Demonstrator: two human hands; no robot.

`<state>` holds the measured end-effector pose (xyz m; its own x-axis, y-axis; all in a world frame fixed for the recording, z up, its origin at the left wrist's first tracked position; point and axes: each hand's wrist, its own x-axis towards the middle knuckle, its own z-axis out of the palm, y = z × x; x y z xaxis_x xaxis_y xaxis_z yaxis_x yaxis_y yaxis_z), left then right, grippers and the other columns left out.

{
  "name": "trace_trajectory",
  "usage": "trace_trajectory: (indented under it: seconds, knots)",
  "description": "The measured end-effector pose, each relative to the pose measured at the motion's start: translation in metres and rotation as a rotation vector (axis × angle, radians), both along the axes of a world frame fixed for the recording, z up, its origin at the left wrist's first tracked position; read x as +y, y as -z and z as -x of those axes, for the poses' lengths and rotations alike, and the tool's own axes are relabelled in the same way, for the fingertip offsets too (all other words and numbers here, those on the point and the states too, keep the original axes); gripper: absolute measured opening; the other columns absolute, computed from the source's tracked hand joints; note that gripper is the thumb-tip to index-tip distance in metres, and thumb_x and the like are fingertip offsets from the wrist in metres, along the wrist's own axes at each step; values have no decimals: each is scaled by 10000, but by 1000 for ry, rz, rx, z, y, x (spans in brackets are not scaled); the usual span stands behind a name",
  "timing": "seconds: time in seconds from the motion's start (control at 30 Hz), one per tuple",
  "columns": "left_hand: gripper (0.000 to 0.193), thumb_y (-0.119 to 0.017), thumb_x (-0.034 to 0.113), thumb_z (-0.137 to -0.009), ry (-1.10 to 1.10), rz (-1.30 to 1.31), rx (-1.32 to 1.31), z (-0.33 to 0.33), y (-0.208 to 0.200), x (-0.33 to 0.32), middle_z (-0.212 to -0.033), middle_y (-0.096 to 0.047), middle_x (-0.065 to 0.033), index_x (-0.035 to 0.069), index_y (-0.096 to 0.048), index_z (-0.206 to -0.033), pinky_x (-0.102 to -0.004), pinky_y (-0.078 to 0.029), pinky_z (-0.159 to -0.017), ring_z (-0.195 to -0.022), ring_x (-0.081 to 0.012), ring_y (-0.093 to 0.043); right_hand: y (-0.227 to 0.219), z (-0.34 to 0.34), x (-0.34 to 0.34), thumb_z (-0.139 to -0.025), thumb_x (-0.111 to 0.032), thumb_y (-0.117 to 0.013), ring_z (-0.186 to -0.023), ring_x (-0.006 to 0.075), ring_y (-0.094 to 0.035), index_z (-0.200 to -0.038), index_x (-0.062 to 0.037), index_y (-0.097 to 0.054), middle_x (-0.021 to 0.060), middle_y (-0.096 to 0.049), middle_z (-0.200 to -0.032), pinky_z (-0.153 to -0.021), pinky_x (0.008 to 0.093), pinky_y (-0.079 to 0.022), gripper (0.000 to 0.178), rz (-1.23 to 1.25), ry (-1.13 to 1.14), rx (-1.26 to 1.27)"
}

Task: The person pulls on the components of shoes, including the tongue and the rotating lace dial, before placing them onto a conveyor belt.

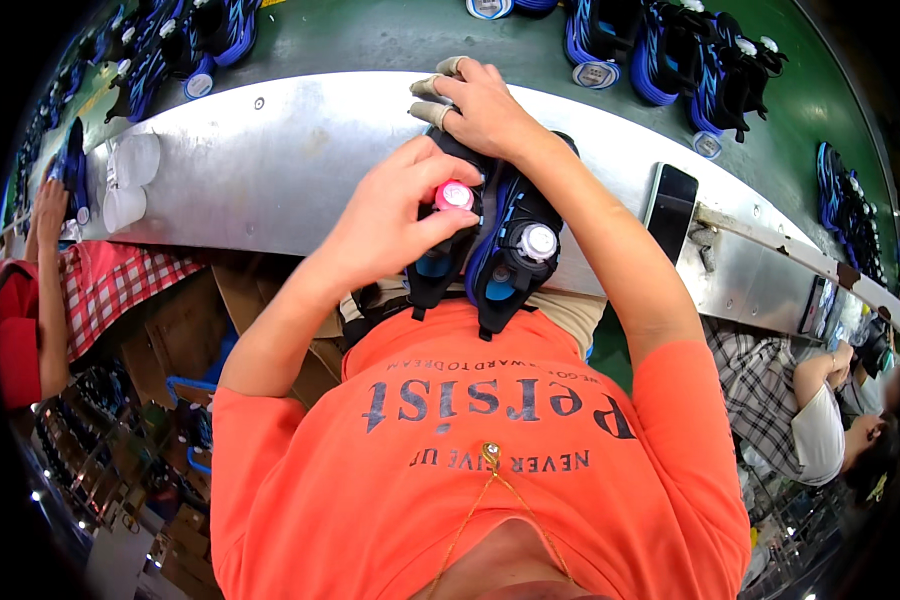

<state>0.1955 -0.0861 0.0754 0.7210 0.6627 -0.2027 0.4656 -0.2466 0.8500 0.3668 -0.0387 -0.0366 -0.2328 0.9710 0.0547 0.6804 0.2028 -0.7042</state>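
My left hand is closed, pinching a round pink piece with a pale top between thumb and forefinger, above the opening of a black-and-blue shoe. My right hand lies across that shoe's far end, its fingers apart and pointing left, with beige finger cots on several fingertips. Whether it presses on the shoe cannot be seen. Beside it on the right, a second black-and-blue shoe bears a round white piece near its opening. Both shoes lie with their heels toward me, at the bench's near edge.
A metal bench borders a green conveyor carrying several similar shoes. On the bench are a phone at right and clear plastic cups at left. Co-workers sit on both sides, one's hand at far left.
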Motion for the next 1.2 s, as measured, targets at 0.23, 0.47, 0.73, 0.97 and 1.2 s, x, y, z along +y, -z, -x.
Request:
trace_trajectory:
  seconds: [0.23,0.47,0.73,0.97,1.2]
  knots:
    - [372,-701,98,-773,-83,4,-54,-7,1,-6,-976,-560,-34,50,-615,-1133,-248,-426,-701,-796,-124,-511,-3,1,1,-847,-368,-639,-1127,360,-452,-1152,-178,-669,165,-510,-1248,-1001,425,-392,361,-5,-30,30]
    - [464,-773,174,-710,-70,-265,-94,-8,6,-9,-958,-584,-69,59,-591,-1121,-297,-448,-764,-929,-208,-532,-3,-1,-3,-860,-322,-640,-1171,370,-455,-1172,-172,-652,169,-506,-1256,-1006,434,-397,346,-15,-31,52]
    - [432,-710,193,-759,172,206,-288,11,29,17,-954,-622,-42,65,-662,-1169,-300,-418,-855,-925,-195,-535,-2,-1,-1,-834,-337,-662,-1165,363,-484,-1147,-144,-667,184,-521,-1244,-1000,411,-409,368,-33,-49,77]
    - [410,-754,200,-731,-1,20,-158,9,16,0,-1040,-611,-48,55,-637,-1097,-328,-413,-901,-1024,-222,-523,0,-2,-3,-801,-362,-680,-1184,370,-474,-1118,-151,-687,199,-513,-1265,-1013,420,-394,380,14,-29,168]
    - [379,-731,181,-742,302,100,-284,21,38,21,-1171,-610,-83,47,-634,-1083,-363,-381,-975,-1092,-245,-523,-9,2,-9,-847,-282,-666,-1113,335,-538,-1127,-125,-674,173,-534,-1212,-955,384,-446,320,-62,-55,114]
